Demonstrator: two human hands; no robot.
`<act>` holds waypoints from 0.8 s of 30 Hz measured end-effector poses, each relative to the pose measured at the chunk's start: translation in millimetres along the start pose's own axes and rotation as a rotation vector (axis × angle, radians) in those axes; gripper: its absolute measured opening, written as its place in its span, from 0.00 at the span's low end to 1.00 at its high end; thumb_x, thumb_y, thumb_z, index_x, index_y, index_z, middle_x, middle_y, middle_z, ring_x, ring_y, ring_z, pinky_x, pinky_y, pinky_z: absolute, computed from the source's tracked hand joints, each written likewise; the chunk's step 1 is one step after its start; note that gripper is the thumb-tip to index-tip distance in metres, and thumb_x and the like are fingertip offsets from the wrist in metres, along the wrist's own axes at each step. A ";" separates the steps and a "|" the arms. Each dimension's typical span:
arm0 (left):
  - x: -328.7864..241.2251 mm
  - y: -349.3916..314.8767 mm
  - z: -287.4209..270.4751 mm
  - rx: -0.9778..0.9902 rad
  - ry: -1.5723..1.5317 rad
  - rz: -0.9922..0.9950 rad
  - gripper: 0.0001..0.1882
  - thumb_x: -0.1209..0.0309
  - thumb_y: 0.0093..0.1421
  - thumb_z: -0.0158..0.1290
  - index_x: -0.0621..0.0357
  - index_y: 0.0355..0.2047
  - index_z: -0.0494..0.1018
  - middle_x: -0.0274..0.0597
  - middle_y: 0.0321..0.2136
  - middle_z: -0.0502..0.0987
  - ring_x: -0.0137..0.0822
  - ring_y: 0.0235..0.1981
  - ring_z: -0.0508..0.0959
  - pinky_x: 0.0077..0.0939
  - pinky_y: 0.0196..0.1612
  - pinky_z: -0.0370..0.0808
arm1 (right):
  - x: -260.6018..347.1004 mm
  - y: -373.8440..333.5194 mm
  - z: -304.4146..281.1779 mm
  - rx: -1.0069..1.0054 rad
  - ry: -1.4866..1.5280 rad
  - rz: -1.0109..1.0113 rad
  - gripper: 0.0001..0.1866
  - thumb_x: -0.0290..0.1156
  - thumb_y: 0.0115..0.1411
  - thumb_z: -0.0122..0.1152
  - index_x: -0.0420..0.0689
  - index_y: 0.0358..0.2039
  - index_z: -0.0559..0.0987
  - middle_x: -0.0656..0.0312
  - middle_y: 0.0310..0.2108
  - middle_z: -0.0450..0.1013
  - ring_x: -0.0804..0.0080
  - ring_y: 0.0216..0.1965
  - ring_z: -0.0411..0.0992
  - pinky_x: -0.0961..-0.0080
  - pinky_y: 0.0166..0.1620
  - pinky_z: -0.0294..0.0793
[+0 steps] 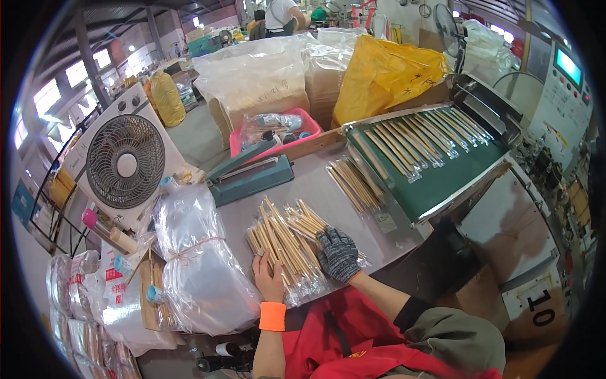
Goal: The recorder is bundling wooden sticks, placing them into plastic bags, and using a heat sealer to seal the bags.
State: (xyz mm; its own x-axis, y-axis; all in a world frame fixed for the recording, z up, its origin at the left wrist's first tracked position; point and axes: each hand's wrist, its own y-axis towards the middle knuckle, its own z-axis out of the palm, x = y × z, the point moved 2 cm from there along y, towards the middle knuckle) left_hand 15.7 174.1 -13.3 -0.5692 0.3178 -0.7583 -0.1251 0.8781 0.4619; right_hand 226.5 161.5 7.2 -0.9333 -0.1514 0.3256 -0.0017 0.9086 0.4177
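Observation:
A loose pile of wooden chopsticks point(287, 243), each wrapped in clear film, lies on the grey worktable point(243, 205) in front of me. My bare left hand point(268, 278), above an orange wristband, touches the pile's left side with fingers spread. On the right side rests my right hand point(339, 254) in a dark grey knitted glove, its fingers over the ends of some chopsticks. The undersides of both hands are hidden. Beyond my right hand, another bunch of wrapped chopsticks point(355, 184) lies beside the green conveyor belt point(435, 183).
More wrapped chopsticks point(420, 142) lie in a row on the belt. A green bag sealer point(252, 180) and a pink basket point(235, 144) stand at the back. Left are tied clear bags point(205, 278) and a fan point(126, 161). A machine panel point(565, 82) stands right.

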 end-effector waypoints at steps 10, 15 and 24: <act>0.3 1.1 0.9 0.016 -0.008 0.010 0.21 0.65 0.55 0.53 0.58 0.49 0.70 0.54 0.47 0.67 0.51 0.50 0.65 0.38 0.54 0.61 | -0.8 -1.5 -0.8 -0.054 0.003 -0.013 0.27 0.37 0.46 0.56 0.44 0.49 0.70 0.49 0.52 0.64 0.51 0.52 0.63 0.58 0.55 0.61; -2.2 0.9 0.2 0.025 -0.005 0.006 0.21 0.66 0.55 0.52 0.58 0.49 0.69 0.53 0.48 0.66 0.50 0.50 0.65 0.37 0.54 0.61 | -1.2 -2.1 -1.6 -0.022 0.020 0.000 0.28 0.38 0.46 0.57 0.45 0.50 0.70 0.48 0.53 0.64 0.50 0.53 0.62 0.58 0.57 0.59; 1.2 0.0 2.4 0.036 -0.003 0.026 0.22 0.65 0.55 0.52 0.59 0.49 0.69 0.52 0.48 0.66 0.50 0.51 0.64 0.38 0.55 0.60 | -0.4 -2.7 -1.1 -0.049 0.032 0.008 0.26 0.37 0.47 0.55 0.45 0.49 0.71 0.48 0.52 0.64 0.50 0.52 0.63 0.58 0.55 0.61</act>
State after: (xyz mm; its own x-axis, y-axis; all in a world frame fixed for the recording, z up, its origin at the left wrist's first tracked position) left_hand 16.9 175.3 -15.3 -0.5695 0.3417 -0.7476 -0.0808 0.8818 0.4646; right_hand 227.3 158.7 6.8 -0.9214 -0.1572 0.3553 0.0238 0.8899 0.4555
